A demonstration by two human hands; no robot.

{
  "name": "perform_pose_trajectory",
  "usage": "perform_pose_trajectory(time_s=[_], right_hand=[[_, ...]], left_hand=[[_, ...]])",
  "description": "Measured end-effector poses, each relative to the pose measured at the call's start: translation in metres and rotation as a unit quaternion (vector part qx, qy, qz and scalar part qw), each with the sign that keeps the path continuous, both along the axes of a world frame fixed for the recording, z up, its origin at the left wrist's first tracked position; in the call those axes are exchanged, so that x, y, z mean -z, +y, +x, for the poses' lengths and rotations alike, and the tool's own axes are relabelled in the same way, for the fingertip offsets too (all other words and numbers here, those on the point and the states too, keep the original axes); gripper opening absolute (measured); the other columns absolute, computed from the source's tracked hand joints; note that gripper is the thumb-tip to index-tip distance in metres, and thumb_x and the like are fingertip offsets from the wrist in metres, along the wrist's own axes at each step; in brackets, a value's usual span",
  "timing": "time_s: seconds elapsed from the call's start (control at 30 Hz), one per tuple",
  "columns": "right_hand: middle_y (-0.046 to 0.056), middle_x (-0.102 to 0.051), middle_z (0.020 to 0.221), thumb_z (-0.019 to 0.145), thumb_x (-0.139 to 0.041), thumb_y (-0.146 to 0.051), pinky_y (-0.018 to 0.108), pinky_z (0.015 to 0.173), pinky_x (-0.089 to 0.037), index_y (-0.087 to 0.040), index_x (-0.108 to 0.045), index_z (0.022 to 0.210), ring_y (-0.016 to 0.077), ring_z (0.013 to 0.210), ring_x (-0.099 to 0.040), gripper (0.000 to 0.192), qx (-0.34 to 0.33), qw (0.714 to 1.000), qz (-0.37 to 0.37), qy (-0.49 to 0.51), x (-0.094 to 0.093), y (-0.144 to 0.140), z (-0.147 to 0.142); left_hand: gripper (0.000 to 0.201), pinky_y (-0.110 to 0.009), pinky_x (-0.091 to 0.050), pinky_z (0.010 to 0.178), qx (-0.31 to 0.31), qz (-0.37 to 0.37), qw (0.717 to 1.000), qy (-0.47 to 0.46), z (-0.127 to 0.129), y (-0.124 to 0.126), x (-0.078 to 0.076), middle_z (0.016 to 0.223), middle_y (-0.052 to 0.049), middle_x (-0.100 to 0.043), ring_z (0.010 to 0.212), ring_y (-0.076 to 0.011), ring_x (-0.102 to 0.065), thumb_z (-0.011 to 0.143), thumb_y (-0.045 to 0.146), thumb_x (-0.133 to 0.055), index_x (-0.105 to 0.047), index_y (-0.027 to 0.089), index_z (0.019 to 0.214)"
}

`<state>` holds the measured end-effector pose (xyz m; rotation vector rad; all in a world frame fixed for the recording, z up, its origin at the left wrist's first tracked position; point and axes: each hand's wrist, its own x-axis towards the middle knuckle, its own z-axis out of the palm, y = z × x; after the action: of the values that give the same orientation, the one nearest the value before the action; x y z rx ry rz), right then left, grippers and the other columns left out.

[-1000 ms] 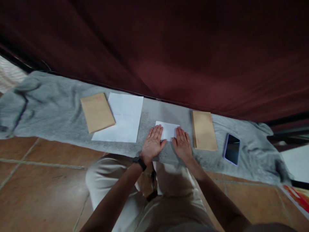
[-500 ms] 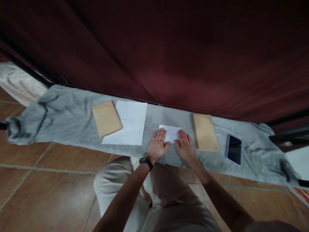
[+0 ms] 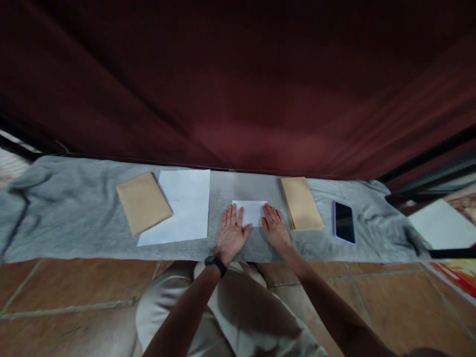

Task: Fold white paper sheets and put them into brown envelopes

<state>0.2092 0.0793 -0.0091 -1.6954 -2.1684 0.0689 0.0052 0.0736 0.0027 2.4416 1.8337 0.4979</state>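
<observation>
A small folded white paper [image 3: 253,214] lies flat on the grey cloth in front of me. My left hand [image 3: 232,232] rests palm down over its left edge, fingers stretched and a little apart, a dark band on the wrist. On the paper's right edge lies my right hand [image 3: 275,229], flat, with its fingers extended close together. Neither hand grips anything. To the left is a larger white sheet [image 3: 188,206] with crease lines, partly under a brown envelope [image 3: 144,203]. Right of my right hand sits a stack of brown envelopes [image 3: 303,204].
A phone [image 3: 344,222] with a dark screen and purple edge lies right of the envelope stack. Grey cloth [image 3: 82,198] covers the narrow bench, wrinkled at both ends. A dark red curtain [image 3: 238,99] hangs behind it. Tiled floor [image 3: 92,282] shows below.
The camera view has turned, so the bench appears more level. My left hand's fingers have spread slightly; both hands stay flat on the small paper.
</observation>
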Motion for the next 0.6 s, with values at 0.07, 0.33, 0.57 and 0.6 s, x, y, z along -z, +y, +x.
perform_pose_trajectory(time_s=[0.07,0.33,0.57,0.6], right_hand=[[0.013,-0.049,0.16,0.107,-0.035,-0.028,0.048,0.125,-0.031,-0.013,-0.044,0.157,0.0241,0.151,-0.042,0.053,0.003,1.0,-0.002,0.003,0.0006,0.0004,-0.0002],[0.013,-0.049,0.159,0.107,-0.035,-0.026,0.047,0.126,-0.031,-0.011,-0.047,0.155,0.0243,0.149,-0.044,0.052,0.027,1.0,0.008,0.002,0.0033,0.0008,-0.0007],[0.013,-0.053,0.157,0.106,-0.035,-0.025,0.046,0.124,-0.034,-0.011,-0.051,0.152,0.025,0.147,-0.047,0.05,0.05,0.998,0.028,0.002,-0.0003,-0.0004,-0.0023],[0.013,-0.053,0.157,0.106,-0.035,-0.025,0.046,0.124,-0.035,-0.011,-0.052,0.152,0.0251,0.147,-0.047,0.051,0.049,0.998,0.028,0.002,-0.0007,-0.0006,-0.0022]], left_hand=[[0.069,-0.058,-0.028,0.126,0.001,0.01,1.0,-0.005,-0.0002,0.0003,0.0018,0.17,-0.02,-0.026,0.159,-0.0348,-0.021,0.104,0.049,-0.042,-0.034,0.011,0.161],[0.07,-0.056,-0.029,0.126,0.005,0.018,1.0,0.006,-0.0001,0.0014,0.0051,0.169,-0.02,-0.029,0.158,-0.0346,-0.024,0.104,0.052,-0.039,-0.036,0.011,0.161],[0.068,-0.057,-0.03,0.124,0.01,0.03,0.999,0.033,0.0011,0.0019,0.004,0.167,-0.026,-0.03,0.157,-0.0362,-0.028,0.105,0.049,-0.038,-0.04,0.006,0.157],[0.067,-0.057,-0.03,0.124,0.011,0.029,0.999,0.037,0.0019,0.0012,0.0032,0.166,-0.026,-0.031,0.157,-0.0366,-0.028,0.105,0.048,-0.039,-0.041,0.006,0.157]])
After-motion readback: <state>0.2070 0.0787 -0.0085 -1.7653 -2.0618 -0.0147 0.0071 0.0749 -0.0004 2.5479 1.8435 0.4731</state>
